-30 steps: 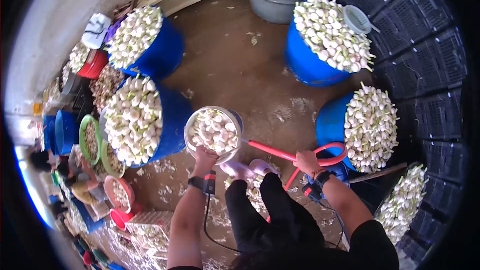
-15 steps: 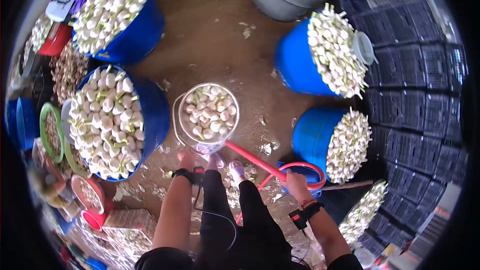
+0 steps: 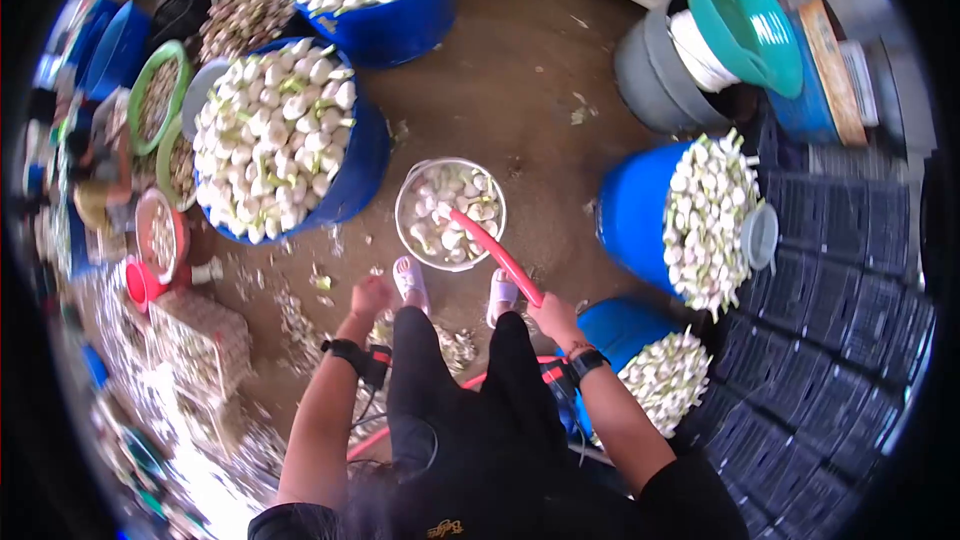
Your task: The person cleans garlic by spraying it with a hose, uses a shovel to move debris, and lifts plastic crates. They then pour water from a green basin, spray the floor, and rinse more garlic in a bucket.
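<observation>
A white bucket [image 3: 405, 230] of pale bulbs, perhaps garlic, stands on the wet floor in front of my feet. My right hand [image 3: 556, 316] grips a red hose [image 3: 505, 258], whose open end is over the bucket; water appears to cover the bulbs. My left hand [image 3: 372, 296] is just left of my feet, below the bucket and apart from it, with its fingers curled. Whether it holds anything is too small to tell.
Blue barrels heaped with bulbs stand at left [image 3: 375, 155], top [image 3: 420, 35] and right [image 3: 630, 205]. A grey tub [image 3: 650, 75] and a green basin [image 3: 750, 20] are top right, black crates [image 3: 830, 280] far right. A person [image 3: 100, 185] sits at left.
The hose end has moved from the bucket's lower rim to over its bulbs. My left hand has left the bucket's rim area. The view has turned, and my feet now stand apart below the bucket.
</observation>
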Available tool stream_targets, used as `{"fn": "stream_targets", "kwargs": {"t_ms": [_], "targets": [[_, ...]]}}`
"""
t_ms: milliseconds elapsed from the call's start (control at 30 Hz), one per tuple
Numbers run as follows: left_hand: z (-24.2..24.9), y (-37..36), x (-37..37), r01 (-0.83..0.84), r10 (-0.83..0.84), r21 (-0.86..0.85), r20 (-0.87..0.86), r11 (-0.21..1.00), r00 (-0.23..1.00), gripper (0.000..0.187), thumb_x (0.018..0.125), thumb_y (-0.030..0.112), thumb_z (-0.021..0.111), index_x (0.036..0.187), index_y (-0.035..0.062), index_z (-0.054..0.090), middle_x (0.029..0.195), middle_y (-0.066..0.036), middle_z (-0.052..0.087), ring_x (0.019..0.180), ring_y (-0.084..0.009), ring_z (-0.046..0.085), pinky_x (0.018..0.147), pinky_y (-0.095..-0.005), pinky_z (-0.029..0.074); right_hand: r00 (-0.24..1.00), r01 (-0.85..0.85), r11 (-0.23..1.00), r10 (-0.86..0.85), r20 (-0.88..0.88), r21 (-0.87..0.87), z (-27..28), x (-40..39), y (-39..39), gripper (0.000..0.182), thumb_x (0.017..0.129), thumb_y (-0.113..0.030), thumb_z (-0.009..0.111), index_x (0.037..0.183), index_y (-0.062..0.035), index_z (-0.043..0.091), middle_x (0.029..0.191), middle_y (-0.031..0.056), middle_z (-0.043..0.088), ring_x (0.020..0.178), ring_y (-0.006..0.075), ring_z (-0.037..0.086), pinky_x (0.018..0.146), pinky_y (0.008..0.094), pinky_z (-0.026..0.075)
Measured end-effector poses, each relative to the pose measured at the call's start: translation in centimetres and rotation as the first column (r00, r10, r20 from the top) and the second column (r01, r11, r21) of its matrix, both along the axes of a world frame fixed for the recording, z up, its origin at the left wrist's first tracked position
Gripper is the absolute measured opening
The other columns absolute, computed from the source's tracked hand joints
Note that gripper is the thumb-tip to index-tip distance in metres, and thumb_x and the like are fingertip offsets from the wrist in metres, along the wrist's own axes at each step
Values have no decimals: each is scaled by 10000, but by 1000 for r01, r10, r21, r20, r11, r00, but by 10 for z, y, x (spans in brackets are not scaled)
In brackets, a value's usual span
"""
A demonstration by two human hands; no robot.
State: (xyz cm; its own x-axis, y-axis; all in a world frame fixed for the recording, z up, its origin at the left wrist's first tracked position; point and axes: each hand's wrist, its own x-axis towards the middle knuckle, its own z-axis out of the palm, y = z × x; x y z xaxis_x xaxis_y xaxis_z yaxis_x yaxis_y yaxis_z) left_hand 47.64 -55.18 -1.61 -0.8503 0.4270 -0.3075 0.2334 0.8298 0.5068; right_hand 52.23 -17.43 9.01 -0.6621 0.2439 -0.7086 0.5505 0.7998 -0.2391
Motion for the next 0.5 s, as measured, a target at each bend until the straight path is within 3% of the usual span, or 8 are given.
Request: {"fn": "stream_targets", "kwargs": {"t_ms": [33,67,100,167,200,267,367,500], "targets": [[15,5,9,-656,540,241,406,715,738,91,749,144,528,793,86,584,733,-66,609,638,-185,593,547,-305,496,998,-37,999,37,50,4,-3,-5,8,384,749,-380,528,868,-23,604,828,237,599,829,400,571,717,451,467],[31,9,18,-988,605,148,783,50,148,84,771,115,510,830,70,551,704,-80,592,591,-168,576,507,-281,482,996,-78,997,79,48,-11,-3,-9,18,384,749,-380,528,868,-23,604,828,237,599,829,400,571,717,451,467],[40,10,38,-989,622,143,772,30,130,84,771,115,510,830,70,551,704,-80,592,591,-168,576,507,-281,482,994,-87,996,89,65,-35,-1,-7,27,388,746,-383,530,869,-23,606,828,237,600,830,397,572,719,452,467],[55,23,73,-967,579,154,815,-201,10,91,809,80,447,880,61,501,681,-84,568,571,-140,553,471,-243,451,994,-97,995,98,39,-34,-3,-1,47,406,742,-392,533,863,-12,609,824,234,603,831,388,579,719,455,468],[68,34,89,-959,539,64,837,-275,-99,83,807,66,437,852,63,507,683,-78,573,549,-146,548,450,-247,446,992,-120,992,121,31,-36,-2,-2,52,406,742,-392,533,863,-12,609,824,234,603,831,388,579,719,455,468],[86,47,126,-974,557,-71,811,-216,-182,85,807,73,434,848,63,508,680,-78,573,541,-150,549,426,-250,436,997,-75,997,75,12,33,-2,-2,59,400,742,-385,547,846,-5,618,805,243,600,825,394,579,715,451,471],[69,46,191,-933,513,-159,800,-321,-313,68,801,87,451,826,69,512,668,-78,571,522,-149,546,409,-251,428,993,-37,998,43,112,-54,-22,-7,60,414,743,-392,538,855,-1,616,829,246,599,841,393,577,732,449,468],[61,52,228,-940,541,-208,775,-272,-328,65,793,96,462,788,65,519,635,-73,563,495,-145,536,392,-246,411,973,-115,989,131,190,-92,-23,-2,57,424,737,-401,532,872,-8,618,844,245,599,842,390,578,733,449,467]]}}
